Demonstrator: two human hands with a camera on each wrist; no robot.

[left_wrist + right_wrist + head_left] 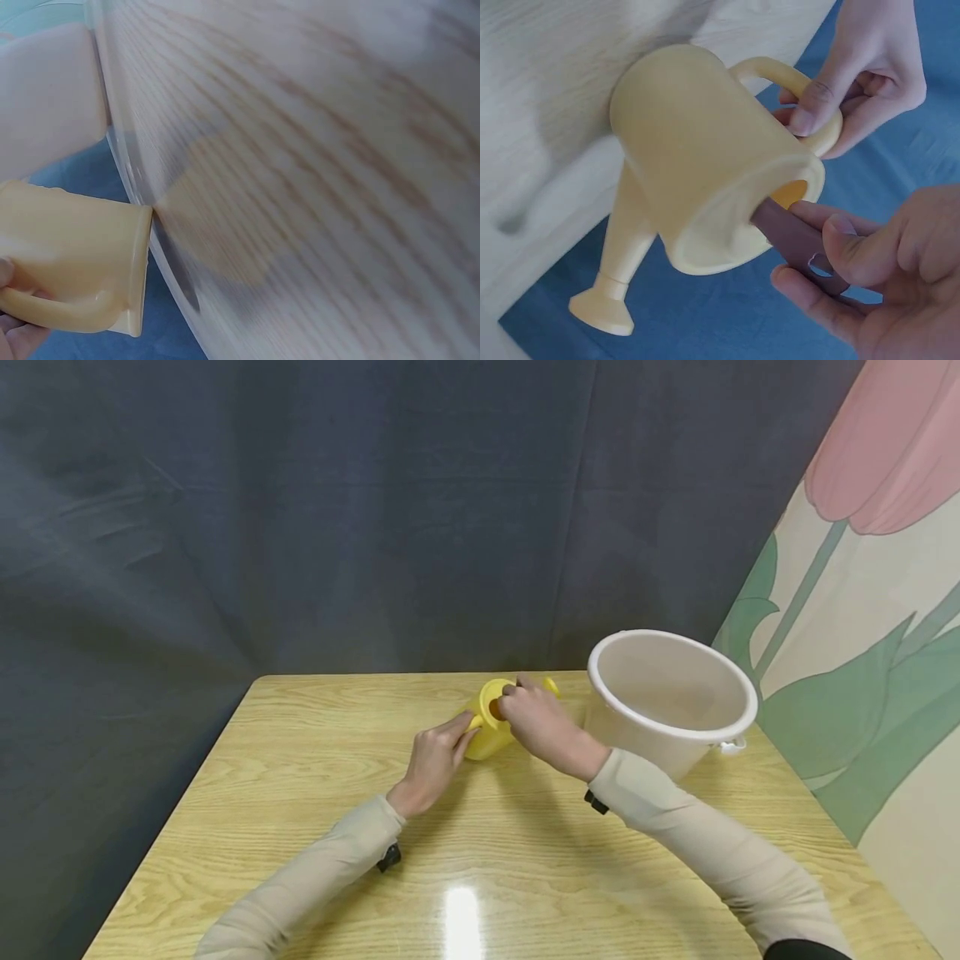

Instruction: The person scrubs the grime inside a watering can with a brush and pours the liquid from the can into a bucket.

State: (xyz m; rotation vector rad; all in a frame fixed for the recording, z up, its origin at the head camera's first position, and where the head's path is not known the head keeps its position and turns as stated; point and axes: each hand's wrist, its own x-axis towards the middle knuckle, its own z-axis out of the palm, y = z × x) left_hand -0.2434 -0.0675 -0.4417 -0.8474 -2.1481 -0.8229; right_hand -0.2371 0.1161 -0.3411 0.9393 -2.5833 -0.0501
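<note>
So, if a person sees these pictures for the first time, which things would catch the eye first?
Probably the yellow watering can near the far edge of the table, its handle gripped by the left hand while the right hand holds a dark flat piece at its opening. Next, the large white bucket to its right. The pink flower painted on the upper-right wall also stands out.

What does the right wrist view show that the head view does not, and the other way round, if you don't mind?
Only the right wrist view shows that the brown piece has a hole. Only the head view shows the bucket, mural and sleeves. Both show the watering can, the left hand on its handle, the right hand at its opening, the table and the curtain.
</note>
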